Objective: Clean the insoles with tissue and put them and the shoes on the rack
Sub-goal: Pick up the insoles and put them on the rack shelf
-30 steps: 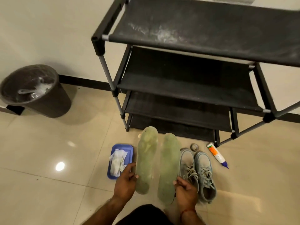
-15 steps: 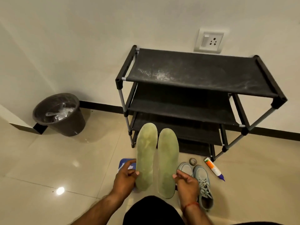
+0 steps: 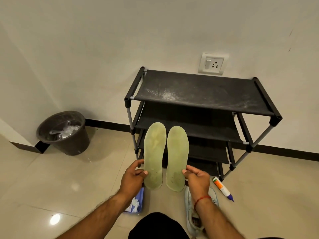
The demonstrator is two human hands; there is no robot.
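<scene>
Single view, worn on the head, wide-angle, tilted forward and down. Nearest the lens, entering from the bottom edge: left hand [image 3: 132,176] and right hand [image 3: 197,179], holding up two insoles [image 3: 155,152] mid-frame. Beyond, facing a white wall [image 3: 86,49] — rack [image 3: 203,90] right of centre, bin [image 3: 76,144] far left, floor [image 3: 51,178] across the lower half.

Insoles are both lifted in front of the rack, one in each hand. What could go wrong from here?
1. The left hand and right hand pinch the left insole and right insole only by one edge near the heel; either could flop or slip.
2. The rack's top shelf carries whitish dust, which may soil insoles laid there.
3. The shoes and bottle lie close under the right hand, easy to knock.
</scene>
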